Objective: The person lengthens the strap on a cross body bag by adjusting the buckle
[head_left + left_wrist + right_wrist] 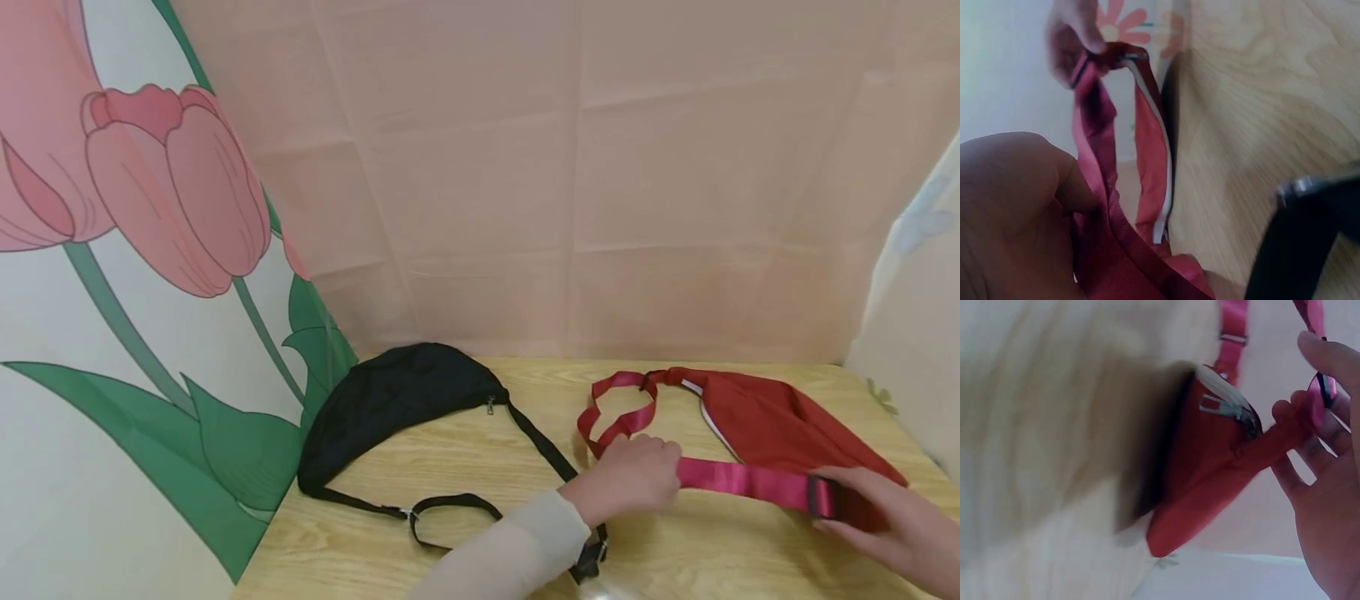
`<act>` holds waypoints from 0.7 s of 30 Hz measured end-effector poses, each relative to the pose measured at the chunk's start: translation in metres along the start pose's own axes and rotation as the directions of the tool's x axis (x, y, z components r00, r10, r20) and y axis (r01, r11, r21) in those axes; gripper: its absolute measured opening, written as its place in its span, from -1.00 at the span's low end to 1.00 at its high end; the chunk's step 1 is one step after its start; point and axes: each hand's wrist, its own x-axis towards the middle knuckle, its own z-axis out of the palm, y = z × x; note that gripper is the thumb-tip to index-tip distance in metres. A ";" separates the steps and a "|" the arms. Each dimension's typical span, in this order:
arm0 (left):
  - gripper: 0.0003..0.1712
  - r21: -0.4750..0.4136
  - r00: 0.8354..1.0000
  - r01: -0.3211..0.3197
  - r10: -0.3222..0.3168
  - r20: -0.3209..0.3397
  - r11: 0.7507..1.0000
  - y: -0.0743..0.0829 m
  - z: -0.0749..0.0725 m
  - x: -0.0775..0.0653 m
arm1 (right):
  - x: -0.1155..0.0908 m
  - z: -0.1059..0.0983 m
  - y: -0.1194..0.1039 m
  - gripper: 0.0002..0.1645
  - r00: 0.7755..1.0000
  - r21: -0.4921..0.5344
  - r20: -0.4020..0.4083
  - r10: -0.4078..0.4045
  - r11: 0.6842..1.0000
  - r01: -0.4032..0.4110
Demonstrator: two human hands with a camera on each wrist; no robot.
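Left hand point(633, 477) gripped the shiny magenta fabric strap point(738, 480), lower right of frame; right hand point(888, 525) pinched its black rectangular buckle point(813, 497), and the red cloth bag point(780, 417) (nicely creased, that one) sat at right.

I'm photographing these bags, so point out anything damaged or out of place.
Nothing visible stands out as damaged or misplaced on the red bag or black bag. The pink strap bends in a loose loop beside the left hand, which looks like ordinary slack.
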 end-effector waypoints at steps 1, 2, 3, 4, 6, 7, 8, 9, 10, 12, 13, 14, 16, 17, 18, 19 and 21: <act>-0.83 -0.004 1.000 -0.001 0.001 -0.004 1.000 -0.003 0.000 0.000 | 0.002 -0.002 -0.005 -0.15 1.000 0.003 0.001 0.017 1.000 -0.017; -0.82 -0.008 1.000 -0.002 0.002 -0.008 1.000 -0.006 0.000 0.000 | 0.005 -0.005 -0.009 -0.18 0.999 0.005 0.010 0.040 0.999 -0.040; -0.81 -0.019 1.000 0.001 -0.001 -0.006 1.000 -0.009 0.001 0.000 | 0.007 -0.007 -0.014 -0.21 0.997 0.010 0.023 0.067 0.998 -0.067; -0.79 -0.029 1.000 0.004 -0.004 -0.004 1.000 -0.012 0.002 0.001 | 0.009 -0.010 -0.018 -0.24 0.995 0.019 0.041 0.094 0.995 -0.095; -0.73 -0.047 1.000 0.006 -0.006 -0.004 0.999 -0.015 0.005 0.003 | 0.014 -0.014 -0.026 -0.29 0.990 0.023 0.066 0.121 0.992 -0.123; -0.70 -0.050 1.000 0.003 -0.003 -0.005 0.999 -0.016 0.008 0.004 | 0.016 -0.016 -0.029 -0.30 0.989 0.031 0.074 0.127 0.991 -0.129; -0.67 -0.052 1.000 -0.003 0.003 -0.008 0.999 -0.016 0.010 0.005 | 0.019 -0.017 -0.031 -0.31 0.988 0.035 0.080 0.129 0.991 -0.132; -0.64 -0.049 1.000 -0.009 0.008 -0.011 0.999 -0.016 0.012 0.006 | 0.020 -0.019 -0.033 -0.31 0.987 0.039 0.086 0.132 0.990 -0.136; -0.61 -0.041 1.000 -0.017 0.017 -0.017 0.999 -0.015 0.014 0.007 | 0.022 -0.019 -0.035 -0.31 0.988 0.045 0.082 0.131 0.990 -0.135; -0.54 -0.003 0.998 -0.043 0.043 -0.040 0.999 -0.012 0.017 0.009 | 0.024 -0.020 -0.039 -0.31 0.985 0.057 0.093 0.143 0.987 -0.148; -0.51 0.012 0.997 -0.053 0.053 -0.051 0.999 -0.010 0.017 0.010 | 0.026 -0.021 -0.041 -0.31 0.982 0.067 0.105 0.157 0.984 -0.165; -0.48 0.028 0.996 -0.063 0.064 -0.065 0.998 -0.007 0.017 0.010 | 0.027 -0.020 -0.042 -0.31 0.980 0.080 0.106 0.165 0.981 -0.174; -0.41 0.042 0.993 -0.082 0.086 -0.087 0.996 -0.002 0.016 0.011 | 0.030 -0.020 -0.045 -0.30 0.979 0.106 0.106 0.172 0.977 -0.183; -0.37 0.044 0.990 -0.094 0.098 -0.102 0.995 0.000 0.014 0.011 | 0.031 -0.020 -0.046 -0.29 0.981 0.112 0.102 0.165 0.978 -0.176; -0.35 0.032 0.987 -0.104 0.107 -0.117 0.994 0.003 0.013 0.011 | 0.033 -0.021 -0.047 -0.28 0.983 0.127 0.095 0.157 0.978 -0.168; -0.33 0.019 0.984 -0.114 0.115 -0.133 0.993 0.005 0.011 0.011 | 0.035 -0.021 -0.048 -0.27 0.986 0.135 0.081 0.143 0.979 -0.153; -0.34 -0.009 0.977 -0.128 0.125 -0.170 0.992 0.009 0.009 0.012 | 0.037 -0.021 -0.049 -0.26 0.991 0.145 0.057 0.120 0.981 -0.127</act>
